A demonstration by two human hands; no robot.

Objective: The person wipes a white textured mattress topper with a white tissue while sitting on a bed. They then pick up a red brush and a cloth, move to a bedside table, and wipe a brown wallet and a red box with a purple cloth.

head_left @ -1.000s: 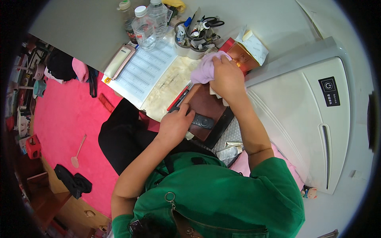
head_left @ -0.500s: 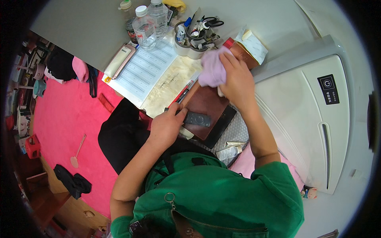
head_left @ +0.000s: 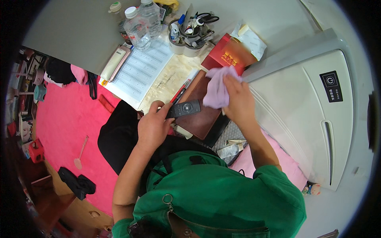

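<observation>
Between the fingers of my left hand (head_left: 154,126) is one end of a dark remote control (head_left: 185,108), its buttons facing up. It lies over the edge of a brown leather-look notebook (head_left: 203,121). My right hand (head_left: 238,97) grips a crumpled lilac cloth (head_left: 217,88) above the notebook's right part; the fingertips are partly hidden in the folds. A red pen (head_left: 179,91) lies along the notebook's left side, with a dark pen beside it. Just beyond the cloth stands a red box (head_left: 223,53).
Clear plastic bottles (head_left: 137,31), a pen holder (head_left: 186,48) with scissors and pens, a phone (head_left: 115,63) and a printed sheet (head_left: 137,75) occupy the table's far side. A white appliance panel (head_left: 305,103) rises at right. Tubes (head_left: 230,150) lie near my body. Pink carpet (head_left: 59,119) spreads at left.
My right hand has drawn the cloth nearer, away from the red box, which now shows more. My left hand has shifted left with the remote control, lifting its far end.
</observation>
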